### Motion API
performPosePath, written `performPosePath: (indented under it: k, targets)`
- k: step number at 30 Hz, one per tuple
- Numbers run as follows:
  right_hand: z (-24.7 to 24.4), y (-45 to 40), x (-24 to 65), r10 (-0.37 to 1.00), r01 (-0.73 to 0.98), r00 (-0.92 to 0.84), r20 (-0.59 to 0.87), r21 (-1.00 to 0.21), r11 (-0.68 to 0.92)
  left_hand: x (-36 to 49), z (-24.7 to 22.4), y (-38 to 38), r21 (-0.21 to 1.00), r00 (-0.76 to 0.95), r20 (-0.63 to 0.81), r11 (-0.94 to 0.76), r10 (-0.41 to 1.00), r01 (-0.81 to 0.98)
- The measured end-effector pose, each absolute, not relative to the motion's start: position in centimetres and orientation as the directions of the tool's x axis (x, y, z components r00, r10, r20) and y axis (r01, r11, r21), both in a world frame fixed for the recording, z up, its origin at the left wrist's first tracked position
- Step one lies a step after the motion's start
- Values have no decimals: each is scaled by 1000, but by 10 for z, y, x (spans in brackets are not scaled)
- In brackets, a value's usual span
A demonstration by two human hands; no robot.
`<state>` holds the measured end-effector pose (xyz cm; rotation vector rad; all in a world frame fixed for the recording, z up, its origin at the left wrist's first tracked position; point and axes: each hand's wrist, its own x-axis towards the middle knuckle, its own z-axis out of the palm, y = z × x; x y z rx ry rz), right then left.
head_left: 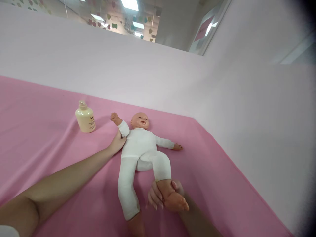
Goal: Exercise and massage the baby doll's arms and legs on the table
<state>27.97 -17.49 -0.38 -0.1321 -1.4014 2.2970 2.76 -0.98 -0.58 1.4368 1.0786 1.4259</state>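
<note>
A baby doll [139, 144] with a white cloth body lies on its back, head toward the wall. My left hand [118, 142] is at the doll's side under its raised arm, the fingers partly hidden behind the upper arm and torso. Around the lower leg on the right, my right hand [156, 196] is closed, with the doll's bare foot [176, 201] sticking out past it. That leg is bent and lifted a little. The doll's other leg [128, 189] stretches toward me, its foot cut off by the lower frame edge.
A cream pump bottle [85, 118] stands on the pink cover [49, 108], left of the doll. White walls [111, 72] rise behind and to the right of the surface. Above the back wall is a window [172, 29] with hanging heart decorations and ceiling lights visible.
</note>
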Motion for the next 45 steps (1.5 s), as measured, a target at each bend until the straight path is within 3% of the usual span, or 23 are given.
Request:
performPosePath:
  k: [4,9,14,25,32,40,45]
  targets:
    - [8,-175,275,547,-513,-803,236,-742,-433,28,-2,-15,900,97,416,-425,904,94]
    - [27,-180,273,721,-528,-692,-41,-653,-543,24,1,-15,785,200,546,-580,814,216]
    - [33,-179,274,757,-520,-618,-211,-613,-595,23,-5,-12,750,232,571,-615,788,245]
    - [29,-177,277,763,-474,-597,-247,-659,-584,21,-4,-11,725,262,571,-628,778,283]
    - [30,-181,276,716,-452,-685,-130,-695,-559,24,3,-15,803,214,517,-556,829,213]
    - [15,-179,274,539,-432,-831,140,-772,-466,29,10,-18,966,82,253,-247,964,-77]
    - [16,-182,273,430,-363,-891,146,-798,-481,30,7,-17,978,4,158,-156,987,-135]
